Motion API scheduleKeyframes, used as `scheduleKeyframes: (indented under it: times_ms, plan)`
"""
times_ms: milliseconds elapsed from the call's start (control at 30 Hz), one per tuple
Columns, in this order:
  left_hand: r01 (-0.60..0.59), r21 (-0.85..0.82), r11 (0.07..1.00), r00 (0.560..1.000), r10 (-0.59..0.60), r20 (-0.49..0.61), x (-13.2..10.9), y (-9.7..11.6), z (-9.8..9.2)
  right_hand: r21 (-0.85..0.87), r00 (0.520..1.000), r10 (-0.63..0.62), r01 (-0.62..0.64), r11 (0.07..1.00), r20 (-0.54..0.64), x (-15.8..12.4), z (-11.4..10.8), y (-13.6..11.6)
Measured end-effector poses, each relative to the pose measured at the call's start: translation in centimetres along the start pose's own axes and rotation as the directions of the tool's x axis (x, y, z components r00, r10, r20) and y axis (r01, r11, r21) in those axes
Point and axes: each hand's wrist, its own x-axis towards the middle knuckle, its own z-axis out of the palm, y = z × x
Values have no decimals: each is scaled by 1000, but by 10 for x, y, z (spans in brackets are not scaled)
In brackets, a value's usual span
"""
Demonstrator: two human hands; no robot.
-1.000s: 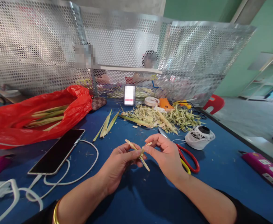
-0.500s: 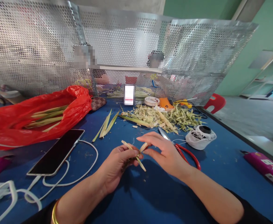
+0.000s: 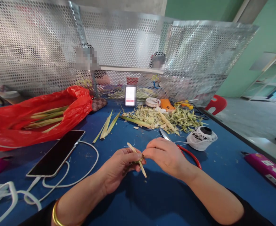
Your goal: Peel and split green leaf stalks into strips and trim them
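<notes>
Between the thumb and fingers of my left hand [image 3: 125, 161] is a small bundle of pale, dry leaf strips. One flat strip [image 3: 142, 169] sticks out past the thumb at both ends. My right hand [image 3: 165, 153] pinches at the right side of the same bundle, its fingertips against the left thumb tip; the bit it grips is mostly hidden by the fingers. Red-handled scissors [image 3: 192, 155] lie partly behind my right hand, blades pointing away. A ball of white string [image 3: 201, 139] sits right of them, with a thread trailing left.
A heap of leaf scraps [image 3: 161, 117] lies ahead, beside loose long leaves [image 3: 108, 127]. A red plastic bag [image 3: 79, 103] of leaves, a phone [image 3: 56, 153] and white cable [image 3: 91, 171] are left. A purple power strip [image 3: 265, 166] is right; a perforated metal screen [image 3: 124, 37] stands behind.
My right hand has turned over and closed its fingers at the bundle, hiding the short strip end visible before. The flat strip in my left hand has shifted slightly and points more steeply.
</notes>
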Motion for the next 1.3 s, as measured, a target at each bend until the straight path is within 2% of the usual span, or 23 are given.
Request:
scheduleKeyframes:
  times_ms: [133,333,467,567,700,767,833,900,933,1000,1067,1133,1200,1233,1267,1300]
  plan:
    - [-13,69,998,995,6,103,-1,2,-2,77,999,16,-19,997,49,4,-6,-2]
    - [-4,126,992,987,-16,159,-4,8,-4,114,994,38,-50,992,107,7,-14,-10]
    - [15,179,984,984,-47,173,-5,11,-3,13,986,18,-20,1000,168,5,-12,-11]
    - [-61,292,955,989,19,145,-4,12,-2,-104,986,0,17,994,165,3,-8,-11]
    - [-199,520,831,979,192,69,-4,12,0,-176,985,39,-9,984,166,3,-4,-13]
    - [-252,649,718,957,284,57,-4,12,1,-128,981,119,-100,987,151,4,-3,-15]
    - [-307,751,585,922,379,82,-5,11,1,2,959,256,-258,966,119,5,-1,-18]
    - [-353,814,462,882,454,125,-6,10,1,175,893,437,-450,876,109,5,2,-21]
    - [-373,833,408,863,483,149,-6,9,0,266,839,528,-544,796,133,5,4,-21]
    - [-401,861,313,832,517,200,-6,7,-1,431,702,668,-697,574,247,5,7,-20]
    - [-430,873,231,804,538,254,-5,5,-2,548,573,716,-775,315,399,6,9,-18]
    - [-466,871,158,773,551,314,-5,4,-3,610,488,703,-787,98,517,7,10,-16]
    - [-481,868,125,752,567,335,-6,4,-2,631,450,665,-774,-42,597,9,9,-15]
    - [-471,871,141,759,568,318,-6,4,-2,638,451,645,-766,-75,617,9,8,-15]
    - [-447,875,186,780,560,280,-7,5,-1,646,468,629,-760,-72,621,10,7,-15]
    - [-413,873,259,811,541,223,-7,5,-1,656,500,621,-754,-31,604,10,6,-16]
